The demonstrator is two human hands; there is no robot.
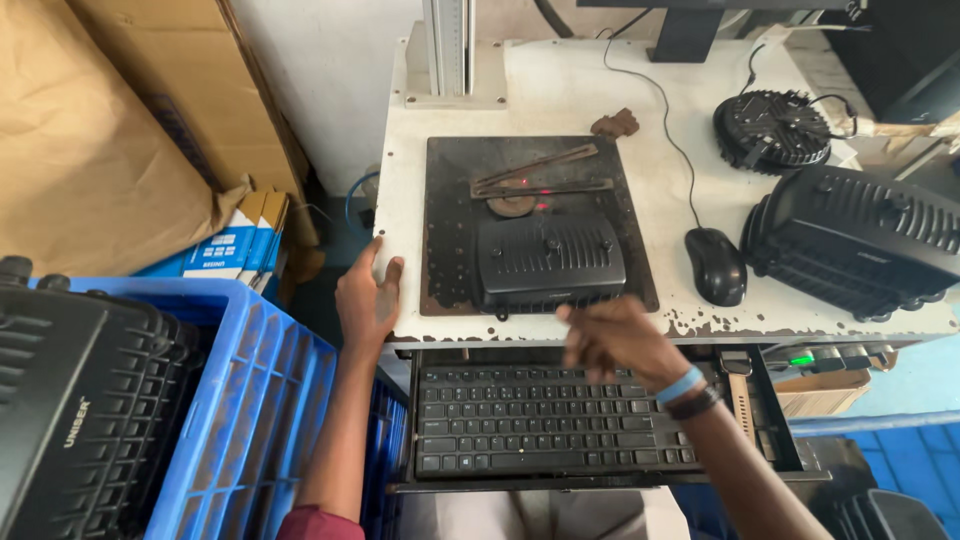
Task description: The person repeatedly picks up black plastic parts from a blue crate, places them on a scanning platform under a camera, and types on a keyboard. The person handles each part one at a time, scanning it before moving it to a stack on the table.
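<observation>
The open left hand rests on the table's front edge at 9 o'clock of the black housing on the dark plate, while the blurred right hand, fingers loosely open, hovers at its 5 o'clock above the keyboard.

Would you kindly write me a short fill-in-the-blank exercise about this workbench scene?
1. The ribbed black casting lies on a dark metal ____.
2. The left hand rests on the white table's front-left ____.
3. The right hand hovers above the black ____ on the pull-out tray.
4. The black mouse lies to the plate's ____.

Missing words: plate; edge; keyboard; right
</observation>
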